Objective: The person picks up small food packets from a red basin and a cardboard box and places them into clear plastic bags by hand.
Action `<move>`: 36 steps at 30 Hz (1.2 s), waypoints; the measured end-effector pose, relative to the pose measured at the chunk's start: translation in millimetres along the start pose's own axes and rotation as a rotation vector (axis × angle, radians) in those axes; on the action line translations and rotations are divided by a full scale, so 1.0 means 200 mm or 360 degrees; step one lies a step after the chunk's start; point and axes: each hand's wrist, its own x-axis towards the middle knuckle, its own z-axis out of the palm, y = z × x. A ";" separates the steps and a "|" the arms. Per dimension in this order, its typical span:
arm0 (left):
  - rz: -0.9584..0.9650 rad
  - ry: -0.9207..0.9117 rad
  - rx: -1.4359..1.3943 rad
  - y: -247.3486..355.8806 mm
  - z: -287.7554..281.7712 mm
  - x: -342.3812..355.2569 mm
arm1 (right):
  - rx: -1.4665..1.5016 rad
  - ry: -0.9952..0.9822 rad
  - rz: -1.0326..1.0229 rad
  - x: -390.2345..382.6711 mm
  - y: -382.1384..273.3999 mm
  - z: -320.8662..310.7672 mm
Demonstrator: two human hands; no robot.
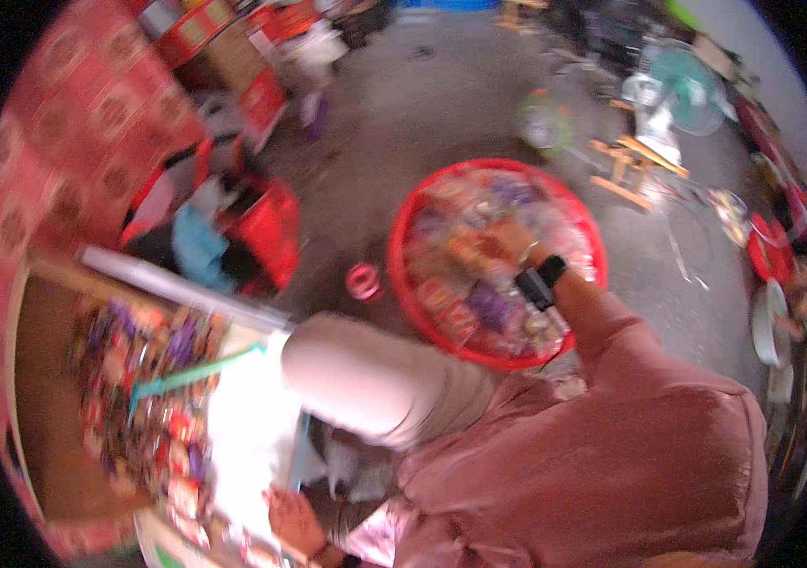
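My right hand (508,242) reaches into a round red basin (402,275), where a layer of small packets in clear, orange and purple wrapping lies. Its fingers are smeared among orange packets, so I cannot see whether they grip one. A black band and a dark box-shaped device sit on that wrist. My left hand (294,521) rests at the near edge of a bright white surface (250,431), its fingers apart with nothing seen in them. Beside it, many small wrapped pieces (181,426) in red, purple and brown are heaped, with a thin green strip (200,377) across them.
A red bag (266,232) with dark and light-blue cloth stands beyond the table. A pink ring-shaped object (363,281) lies on the grey floor left of the basin. Past the basin are a small wooden stool (636,170) and a green fan (686,87). Cartons (219,66) stand far left.
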 end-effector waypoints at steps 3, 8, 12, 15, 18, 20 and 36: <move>0.0222 0.0269 0.0665 -0.04 0.07 -0.06 | 0.1033 -0.0031 0.0626 0.25 -0.46 -0.10; -0.0091 0.0424 -0.0249 -0.08 0.23 -0.14 | 0.1974 0.0009 0.0558 0.53 -1.21 -0.19; -0.0211 0.0613 0.0078 -0.11 0.28 -0.17 | 0.1751 -0.0228 0.0143 0.66 -1.72 -0.15; -0.0276 0.0513 0.0108 -0.15 0.32 -0.19 | 0.1542 -0.0532 -0.0269 0.67 -2.03 -0.04; -0.0305 0.0464 0.0064 -0.17 0.36 -0.17 | 0.1496 -0.0912 -0.0408 0.69 -2.28 0.20; -0.0277 0.0369 0.0019 -0.16 0.39 -0.14 | 0.1285 -0.1094 -0.0542 0.69 -2.40 0.39; 0.0125 0.0579 0.0848 -0.04 0.38 0.05 | 0.0302 -0.1137 -0.0656 0.53 -2.52 1.03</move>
